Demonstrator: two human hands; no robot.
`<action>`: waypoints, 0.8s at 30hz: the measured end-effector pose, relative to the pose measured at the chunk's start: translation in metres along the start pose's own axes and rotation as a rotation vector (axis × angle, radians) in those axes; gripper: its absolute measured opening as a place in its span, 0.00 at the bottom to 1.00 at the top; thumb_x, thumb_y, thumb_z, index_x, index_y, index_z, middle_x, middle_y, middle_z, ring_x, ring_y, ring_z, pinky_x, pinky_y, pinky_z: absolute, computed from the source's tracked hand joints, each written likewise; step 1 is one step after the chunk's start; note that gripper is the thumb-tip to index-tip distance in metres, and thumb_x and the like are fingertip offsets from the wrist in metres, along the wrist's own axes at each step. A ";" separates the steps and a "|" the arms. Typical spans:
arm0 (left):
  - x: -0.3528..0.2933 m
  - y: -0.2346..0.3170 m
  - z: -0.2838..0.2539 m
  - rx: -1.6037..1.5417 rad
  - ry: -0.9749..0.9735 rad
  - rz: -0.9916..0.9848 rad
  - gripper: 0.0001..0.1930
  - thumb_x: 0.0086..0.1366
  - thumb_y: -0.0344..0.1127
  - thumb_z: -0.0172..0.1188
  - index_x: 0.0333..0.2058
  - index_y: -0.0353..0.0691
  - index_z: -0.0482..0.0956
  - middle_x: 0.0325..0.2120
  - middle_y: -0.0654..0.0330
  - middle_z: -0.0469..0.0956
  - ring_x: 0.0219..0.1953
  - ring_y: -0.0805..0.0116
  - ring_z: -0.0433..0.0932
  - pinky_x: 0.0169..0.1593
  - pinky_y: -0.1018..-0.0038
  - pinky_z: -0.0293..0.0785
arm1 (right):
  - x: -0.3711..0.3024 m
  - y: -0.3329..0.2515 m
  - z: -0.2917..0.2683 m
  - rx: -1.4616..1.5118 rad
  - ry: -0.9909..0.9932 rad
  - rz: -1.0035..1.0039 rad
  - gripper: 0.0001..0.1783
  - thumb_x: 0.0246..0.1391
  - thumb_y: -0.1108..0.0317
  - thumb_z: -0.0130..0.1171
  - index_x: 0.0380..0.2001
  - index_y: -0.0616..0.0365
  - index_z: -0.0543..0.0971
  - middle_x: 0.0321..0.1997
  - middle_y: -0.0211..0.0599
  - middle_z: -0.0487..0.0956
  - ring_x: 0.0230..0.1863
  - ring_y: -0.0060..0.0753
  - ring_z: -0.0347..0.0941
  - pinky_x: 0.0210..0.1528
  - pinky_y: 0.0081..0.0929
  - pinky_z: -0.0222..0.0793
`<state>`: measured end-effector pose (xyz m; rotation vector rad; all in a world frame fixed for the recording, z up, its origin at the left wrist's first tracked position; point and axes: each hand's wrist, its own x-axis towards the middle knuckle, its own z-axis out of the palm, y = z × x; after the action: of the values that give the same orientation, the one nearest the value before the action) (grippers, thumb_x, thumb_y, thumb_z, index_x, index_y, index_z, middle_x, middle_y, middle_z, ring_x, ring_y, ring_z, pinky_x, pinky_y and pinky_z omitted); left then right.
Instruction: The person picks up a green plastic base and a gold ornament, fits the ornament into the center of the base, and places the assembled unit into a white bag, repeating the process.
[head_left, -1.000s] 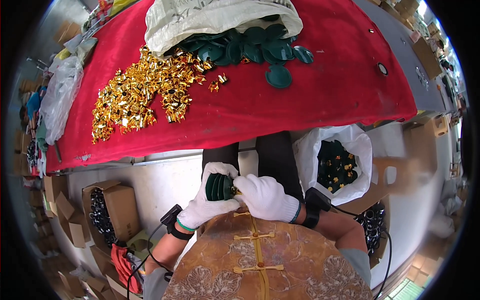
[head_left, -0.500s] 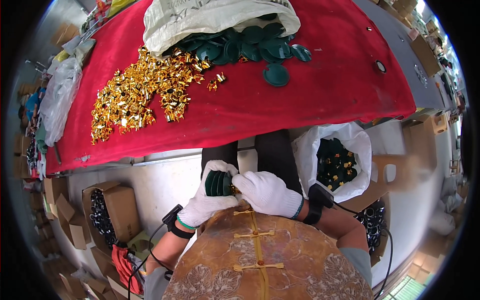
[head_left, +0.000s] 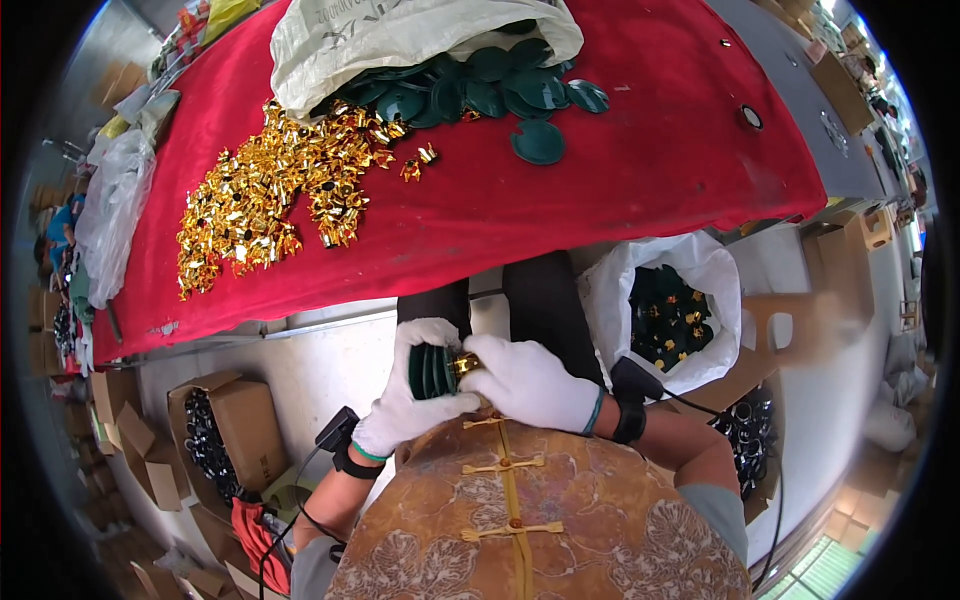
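Below the red surface (head_left: 600,200), the gloved left hand (head_left: 410,405) is wrapped around a stack of dark green discs (head_left: 432,370), held close to the person's chest. The gloved right hand (head_left: 535,385) pinches a small gold clip (head_left: 466,364) against the stack's right side. Up on the red surface lie a heap of gold clips (head_left: 270,205) and loose green discs (head_left: 500,90) spilling from a white sack (head_left: 400,35).

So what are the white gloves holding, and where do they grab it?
The left hand wraps around the edges of a stack of dark green discs. The right hand pinches a small gold piece against the stack's face.

White-gloved hands (head_left: 480,390), dark green discs (head_left: 432,371), gold clips (head_left: 262,205), red tablecloth (head_left: 640,170), brown patterned shirt (head_left: 530,520).
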<state>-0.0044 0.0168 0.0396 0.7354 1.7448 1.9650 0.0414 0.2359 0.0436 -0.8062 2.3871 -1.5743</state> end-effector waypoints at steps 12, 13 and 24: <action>-0.003 -0.001 0.003 0.161 -0.106 0.069 0.35 0.49 0.21 0.78 0.53 0.44 0.67 0.51 0.47 0.67 0.52 0.53 0.73 0.56 0.59 0.73 | 0.004 -0.021 -0.003 0.953 0.130 0.679 0.13 0.71 0.61 0.59 0.40 0.62 0.76 0.30 0.34 0.78 0.25 0.34 0.83 0.26 0.30 0.80; -0.002 -0.002 0.002 0.295 -0.126 0.140 0.35 0.49 0.21 0.78 0.53 0.43 0.68 0.51 0.47 0.68 0.52 0.52 0.73 0.56 0.59 0.73 | 0.004 -0.012 -0.003 0.987 0.074 0.748 0.17 0.75 0.59 0.52 0.38 0.62 0.77 0.28 0.30 0.77 0.20 0.28 0.81 0.25 0.25 0.81; 0.007 -0.025 0.029 -0.748 0.212 -0.405 0.29 0.61 0.18 0.71 0.55 0.48 0.68 0.51 0.60 0.73 0.55 0.64 0.78 0.57 0.65 0.81 | -0.052 -0.033 -0.073 0.507 0.437 0.770 0.13 0.68 0.62 0.59 0.43 0.63 0.81 0.32 0.34 0.78 0.29 0.27 0.80 0.34 0.29 0.82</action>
<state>0.0077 0.0466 0.0180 -0.0787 0.9923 2.2015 0.0651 0.3119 0.0963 0.5421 1.9575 -1.9357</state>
